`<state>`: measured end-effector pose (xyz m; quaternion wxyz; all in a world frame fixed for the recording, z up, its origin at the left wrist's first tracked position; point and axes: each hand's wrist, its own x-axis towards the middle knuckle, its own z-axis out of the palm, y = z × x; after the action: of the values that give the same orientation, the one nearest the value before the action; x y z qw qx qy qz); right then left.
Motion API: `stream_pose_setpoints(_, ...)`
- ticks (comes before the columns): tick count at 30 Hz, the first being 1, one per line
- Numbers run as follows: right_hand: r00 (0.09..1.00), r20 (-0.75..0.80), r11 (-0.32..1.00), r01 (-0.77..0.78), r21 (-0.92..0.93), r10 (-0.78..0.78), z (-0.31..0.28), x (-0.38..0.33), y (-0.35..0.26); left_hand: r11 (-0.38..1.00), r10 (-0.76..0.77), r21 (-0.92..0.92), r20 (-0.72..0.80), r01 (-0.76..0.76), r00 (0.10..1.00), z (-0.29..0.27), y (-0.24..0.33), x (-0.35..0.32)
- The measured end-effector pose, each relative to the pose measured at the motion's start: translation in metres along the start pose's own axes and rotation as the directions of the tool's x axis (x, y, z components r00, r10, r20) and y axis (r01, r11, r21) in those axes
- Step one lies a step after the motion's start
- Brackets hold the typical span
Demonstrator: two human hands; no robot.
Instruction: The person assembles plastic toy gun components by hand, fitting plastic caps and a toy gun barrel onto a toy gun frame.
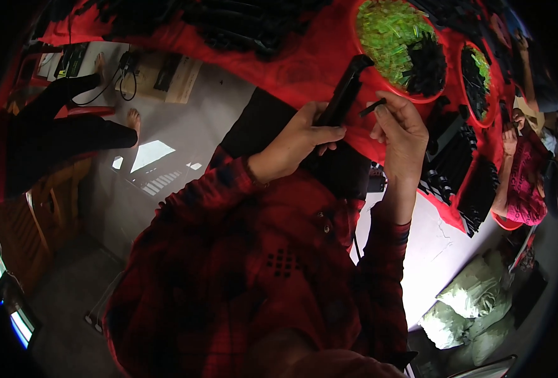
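Observation:
My left hand (291,143) is wrapped round a long black plastic part (344,93), which points up and away over the edge of the red-covered table (291,70). Close to its right side, my right hand (405,131) pinches a small, thin black piece (371,108) between thumb and fingers. The small piece and the long part are apart. Just beyond my hands, a red basin (412,97) holds many small yellow-green see-through pieces, with a heap of small black pieces on its right side.
A second red basin (483,123) with similar pieces stands farther right. Long black parts (450,154) lie in rows beside it, and more black parts (241,28) cover the far side. A co-worker in a pink shirt (526,192) sits at right; pale sacks (474,290) rest on the floor.

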<state>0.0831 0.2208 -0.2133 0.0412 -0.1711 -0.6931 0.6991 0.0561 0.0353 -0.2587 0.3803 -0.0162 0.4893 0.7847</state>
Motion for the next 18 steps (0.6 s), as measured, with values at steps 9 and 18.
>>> stream_pose_setpoints(9, 0.999, -0.008, 0.993, 0.041, 0.109, -0.04, 0.0032, -0.0027, 0.0058, 0.999, 0.016, 0.033, -0.022, -0.015, 1.0, 0.0034, 0.0056, -0.003)
stream_pose_setpoints(18, 0.938, 0.03, 0.934, 0.342, 0.109, -0.347, 0.0054, -0.0078, 0.0098, 0.999, 0.038, 0.039, -0.034, -0.036, 0.999, 0.001, 0.0034, -0.0026)
